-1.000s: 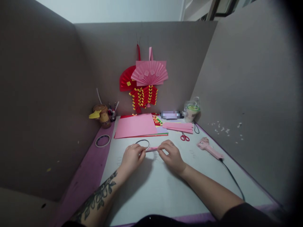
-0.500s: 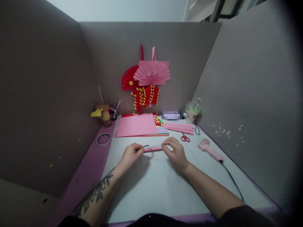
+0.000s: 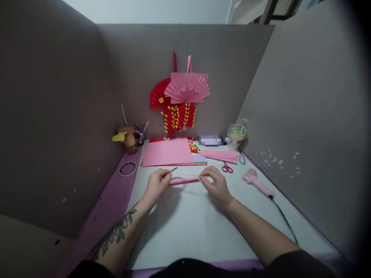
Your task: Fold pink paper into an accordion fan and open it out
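The narrow pink paper strip [image 3: 184, 180] lay flat on the white tabletop [image 3: 191, 227], between the two hands. The left hand [image 3: 156, 183] pinched its left end together with a thin dark-tipped stick [image 3: 173, 169]; the right hand [image 3: 216, 184] pinched its right end. Red-handled scissors [image 3: 227, 168] and a pink glue gun [image 3: 256, 181] lay nearby. No writing was legible.

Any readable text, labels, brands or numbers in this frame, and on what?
None can be read.
The blurred patch at the back of the table hides whatever stands there.
The glue gun, scissors, tape roll and plastic cup show no legible marking.
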Available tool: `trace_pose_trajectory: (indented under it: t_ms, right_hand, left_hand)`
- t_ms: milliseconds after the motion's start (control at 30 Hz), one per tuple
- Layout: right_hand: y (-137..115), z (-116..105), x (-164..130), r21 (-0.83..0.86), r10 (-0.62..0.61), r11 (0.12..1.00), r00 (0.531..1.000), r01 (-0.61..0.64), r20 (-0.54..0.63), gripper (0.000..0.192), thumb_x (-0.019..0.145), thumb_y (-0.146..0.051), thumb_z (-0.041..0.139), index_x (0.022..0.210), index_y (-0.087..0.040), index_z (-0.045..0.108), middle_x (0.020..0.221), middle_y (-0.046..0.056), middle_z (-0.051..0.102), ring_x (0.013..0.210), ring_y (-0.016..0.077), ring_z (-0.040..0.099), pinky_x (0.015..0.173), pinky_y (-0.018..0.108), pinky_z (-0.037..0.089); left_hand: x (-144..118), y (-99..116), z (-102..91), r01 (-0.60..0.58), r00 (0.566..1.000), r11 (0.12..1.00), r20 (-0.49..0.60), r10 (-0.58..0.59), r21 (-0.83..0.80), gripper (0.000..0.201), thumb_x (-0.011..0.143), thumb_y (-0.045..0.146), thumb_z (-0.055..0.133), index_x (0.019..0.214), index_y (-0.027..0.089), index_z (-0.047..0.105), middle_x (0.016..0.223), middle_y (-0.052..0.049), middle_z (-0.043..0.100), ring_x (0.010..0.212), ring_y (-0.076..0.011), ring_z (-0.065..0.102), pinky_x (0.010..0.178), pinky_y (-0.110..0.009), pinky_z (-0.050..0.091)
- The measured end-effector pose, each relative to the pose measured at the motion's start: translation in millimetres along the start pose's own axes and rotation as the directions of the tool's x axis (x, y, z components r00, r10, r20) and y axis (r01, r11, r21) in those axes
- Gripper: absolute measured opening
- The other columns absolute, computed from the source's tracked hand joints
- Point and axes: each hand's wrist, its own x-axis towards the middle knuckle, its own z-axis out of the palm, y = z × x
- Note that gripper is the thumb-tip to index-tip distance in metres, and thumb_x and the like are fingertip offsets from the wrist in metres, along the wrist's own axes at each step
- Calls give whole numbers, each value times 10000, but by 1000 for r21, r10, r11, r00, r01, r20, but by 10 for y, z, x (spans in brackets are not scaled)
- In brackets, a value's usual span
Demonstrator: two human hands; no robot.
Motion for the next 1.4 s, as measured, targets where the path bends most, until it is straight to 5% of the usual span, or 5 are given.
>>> trace_pose_trajectory:
  t_ms: [300,600,933,1100,1400]
  right_hand:
    - [170,-122,89,29,128,992,985,-126,-117,122,799,-188,538,678,-204,551,725,7,528,706,158,504,664,300,405]
    - [115,-38,14,83,4,996,994,-13,111,90,790,-154,528,718,-207,540,747,16,554,748,170,528,725,327,429]
    - [-39,-36,-68,113,-205,978,926,178,317,136,784,-113,524,839,-225,578,836,43,562,830,185,538,757,355,468]
    - [29,73,-114,181,109,974,981,-137,158,369,803,-199,557,1164,-244,502,930,40,566,825,167,557,757,337,480]
    - [-109,236,-82,422,322,783,878,-457,354,140,764,-308,629,717,-186,578,771,6,528,736,144,527,708,287,449]
  left_hand:
    - [224,-231,-460,-34,892,990,-442,90,134,282,815,325,492,914,153,693,807,-48,661,767,-176,596,691,-266,445]
    - [212,-426,-355,-185,970,860,-50,237,475,228,826,336,531,717,184,661,902,-76,644,863,-213,578,805,-346,439]
    - [-101,101,-21,-578,811,781,269,519,237,177,862,307,533,891,259,701,1004,-61,663,961,-196,546,900,-381,395]
    - [-110,105,18,-438,893,893,163,419,101,171,844,271,542,806,212,698,860,-64,672,851,-179,575,828,-343,436]
    - [-240,147,184,-255,936,946,194,294,-201,153,816,263,583,870,205,714,894,-64,660,896,-178,588,854,-336,461]
